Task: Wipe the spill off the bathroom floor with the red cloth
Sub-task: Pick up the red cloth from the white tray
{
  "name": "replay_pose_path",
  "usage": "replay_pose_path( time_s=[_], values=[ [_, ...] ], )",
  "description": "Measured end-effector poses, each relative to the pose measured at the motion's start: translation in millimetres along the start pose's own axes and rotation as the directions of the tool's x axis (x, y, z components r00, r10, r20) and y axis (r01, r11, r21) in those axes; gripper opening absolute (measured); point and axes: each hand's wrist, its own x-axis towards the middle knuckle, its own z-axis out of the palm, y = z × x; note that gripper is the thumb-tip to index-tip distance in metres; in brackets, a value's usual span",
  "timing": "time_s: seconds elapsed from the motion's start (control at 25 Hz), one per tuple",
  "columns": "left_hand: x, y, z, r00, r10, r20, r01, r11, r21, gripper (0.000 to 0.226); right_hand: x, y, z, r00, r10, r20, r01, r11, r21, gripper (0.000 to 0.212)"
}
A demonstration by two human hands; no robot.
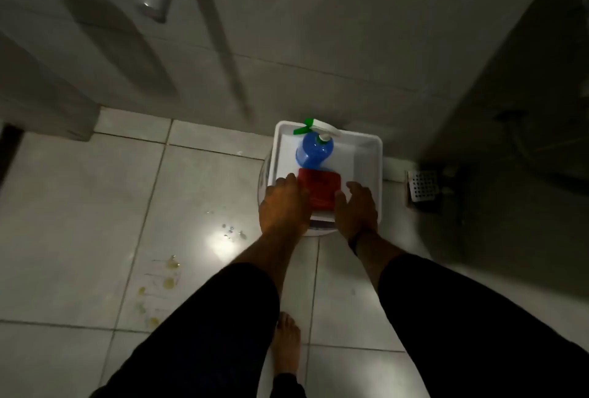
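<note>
Dark sleeves reach down from the near edge, above a bare foot on the floor. Both hands flank the cloth, folded in a white tray near a blue bottle. Left hand touches its left edge, fingers loosely spread; right hand sits just beside, open, gripping nothing. Yellowish spill lies near-left on open tiles, a drain right.

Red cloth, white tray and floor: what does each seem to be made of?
Red cloth: looks like soft matte fabric, folded into a flat square.
White tray: probably plastic, with smooth moulded walls and rounded corners.
Floor: glazed tile, likely ceramic, with grout lines and a bright glare spot.
</note>
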Motion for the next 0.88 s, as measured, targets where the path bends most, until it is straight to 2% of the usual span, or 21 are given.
replay_pose_path(
  time_s=[0.2, 0.32, 0.48, 0.64, 0.72, 0.8, 0.88],
  values=[
    [65.7, -5.8, 48.5, 0.988, -0.128, 0.089, 0.127, 0.992, 0.023, 0.046, 76.0, 15.7, 36.3, 0.986, 0.146, 0.085, -0.143, 0.989, -0.04, 0.056],
    [84.3, -3.9, 63.7, 0.98, -0.171, 0.101, 0.172, 0.985, 0.003, 0.049, 92.8, 22.6, 50.8, 0.981, 0.164, 0.1, -0.157, 0.985, -0.075, 0.06],
    [100.4, -1.1, 65.5, 0.971, -0.192, 0.143, 0.208, 0.973, -0.103, 0.046, 108.7, 29.1, 58.5, 0.976, 0.202, 0.079, -0.202, 0.979, -0.016, 0.063],
    [96.2, 2.0, 56.1, 0.952, -0.215, 0.217, 0.265, 0.934, -0.241, 0.038, 106.3, 26.8, 52.8, 0.966, 0.248, 0.071, -0.252, 0.966, 0.058, 0.055],
    [81.4, 5.0, 49.1, 0.964, -0.185, 0.19, 0.24, 0.912, -0.332, 0.037, 91.7, 21.2, 49.3, 0.973, 0.228, 0.032, -0.231, 0.966, 0.12, 0.049],
    [58.1, 6.6, 36.0, 0.983, -0.156, 0.097, 0.183, 0.882, -0.433, 0.037, 65.2, 9.2, 43.4, 0.988, 0.152, -0.037, -0.142, 0.97, 0.198, 0.04],
    [30.9, -3.6, 20.5, 0.987, -0.149, 0.058, 0.155, 0.797, -0.583, 0.036, 30.9, -5.9, 36.8, 0.994, 0.064, -0.094, -0.037, 0.962, 0.271, 0.035]
  ],
)
